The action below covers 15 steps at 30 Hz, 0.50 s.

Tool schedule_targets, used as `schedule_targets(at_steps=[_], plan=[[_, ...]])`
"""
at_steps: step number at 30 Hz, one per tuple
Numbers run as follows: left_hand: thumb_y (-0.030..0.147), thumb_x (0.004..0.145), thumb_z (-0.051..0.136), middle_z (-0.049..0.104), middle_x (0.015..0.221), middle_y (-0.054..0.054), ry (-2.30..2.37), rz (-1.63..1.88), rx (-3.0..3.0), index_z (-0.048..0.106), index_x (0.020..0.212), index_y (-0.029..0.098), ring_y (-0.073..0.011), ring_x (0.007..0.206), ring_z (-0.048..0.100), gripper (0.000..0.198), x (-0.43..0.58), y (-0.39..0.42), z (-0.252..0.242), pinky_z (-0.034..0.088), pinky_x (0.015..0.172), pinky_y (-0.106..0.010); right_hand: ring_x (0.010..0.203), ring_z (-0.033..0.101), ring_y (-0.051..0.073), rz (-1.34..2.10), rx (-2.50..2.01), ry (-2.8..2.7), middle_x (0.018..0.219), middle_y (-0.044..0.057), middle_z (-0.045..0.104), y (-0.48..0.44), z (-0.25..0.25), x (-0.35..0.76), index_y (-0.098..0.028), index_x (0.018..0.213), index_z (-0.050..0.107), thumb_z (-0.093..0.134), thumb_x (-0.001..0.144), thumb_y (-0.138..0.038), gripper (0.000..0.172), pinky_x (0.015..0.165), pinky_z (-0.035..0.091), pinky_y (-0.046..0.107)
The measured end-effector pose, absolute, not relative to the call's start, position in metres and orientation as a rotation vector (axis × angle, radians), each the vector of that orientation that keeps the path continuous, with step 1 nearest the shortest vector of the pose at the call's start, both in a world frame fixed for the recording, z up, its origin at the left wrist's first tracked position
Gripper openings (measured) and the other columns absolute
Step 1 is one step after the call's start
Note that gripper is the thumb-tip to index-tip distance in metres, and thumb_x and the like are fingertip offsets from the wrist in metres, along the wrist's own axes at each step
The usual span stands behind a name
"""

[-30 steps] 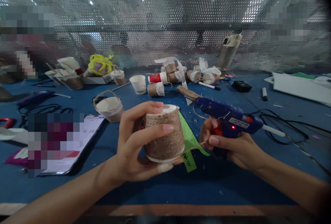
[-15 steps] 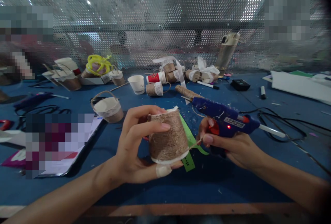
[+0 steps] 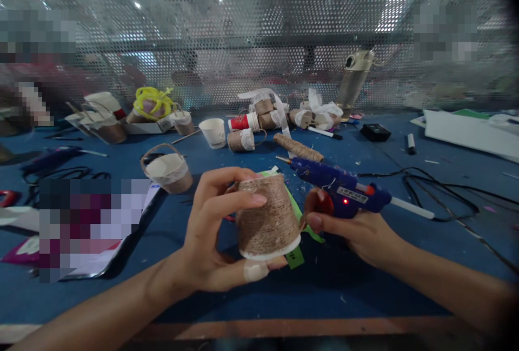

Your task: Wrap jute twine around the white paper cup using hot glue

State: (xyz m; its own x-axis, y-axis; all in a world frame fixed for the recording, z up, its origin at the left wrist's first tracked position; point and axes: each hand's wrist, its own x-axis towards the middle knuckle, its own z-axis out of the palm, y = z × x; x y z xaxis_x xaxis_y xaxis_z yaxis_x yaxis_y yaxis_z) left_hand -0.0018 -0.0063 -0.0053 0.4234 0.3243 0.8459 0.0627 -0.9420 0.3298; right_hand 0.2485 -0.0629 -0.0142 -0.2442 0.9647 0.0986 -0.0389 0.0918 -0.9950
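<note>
My left hand (image 3: 214, 221) grips a paper cup (image 3: 267, 218) wound with brown twine, its fingers across the top side and the thumb, wrapped in a plaster, underneath. A white rim shows at the cup's lower edge. Close to the cup's right side, my right hand (image 3: 348, 226) is wrapped round a blue glue gun (image 3: 332, 180) with a lit red light and a glue stick poking out of its back. Its thumb and finger also pinch a short length of the twine (image 3: 303, 223) that runs to the cup. Behind the cup lies a green paper strip (image 3: 295, 258), partly covered.
A twine-wrapped cup basket (image 3: 168, 172) stands at left, near a tablet-like device (image 3: 101, 264). Farther back are a white paper cup (image 3: 213, 133), a roll of twine (image 3: 298, 147), more wrapped cups and a bottle (image 3: 354, 86). Black cables (image 3: 438, 194) lie at right.
My right hand and the glue gun have moved left, nearer the cup, and the twine between them looks shorter. The cup has shifted slightly right and turned a little.
</note>
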Motion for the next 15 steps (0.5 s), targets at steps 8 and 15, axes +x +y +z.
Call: schedule_targets(at_steps=[8, 15], plan=[[0.038, 0.073, 0.085, 0.049, 0.125, -0.012, 0.241, 1.522, 2.485, 0.06, 0.122, 0.022, -0.0318, 0.118, 0.059, 0.057, 0.003, -0.01, 0.001, 0.062, 0.093, -0.051, 0.067, 0.053, 0.012, 1.307, -1.067, -1.419, 0.072, -0.003, 0.059, -0.065, -0.009, 0.244, -0.021, 0.078, 0.067, 0.075, 0.085, -0.036, 0.019, 0.064, 0.043, 0.026], [0.036, 0.073, 0.086, 0.045, 0.127, -0.013, 0.157, 1.554, 2.507, 0.062, 0.115, 0.016, -0.0295, 0.119, 0.057, 0.053, 0.008, -0.012, 0.001, 0.06, 0.1, -0.051, 0.062, 0.051, 0.012, 1.337, -1.129, -1.374, 0.067, -0.003, 0.06, -0.067, -0.002, 0.238, -0.021, 0.072, 0.068, 0.082, 0.076, -0.036, 0.021, 0.056, 0.041, 0.024]])
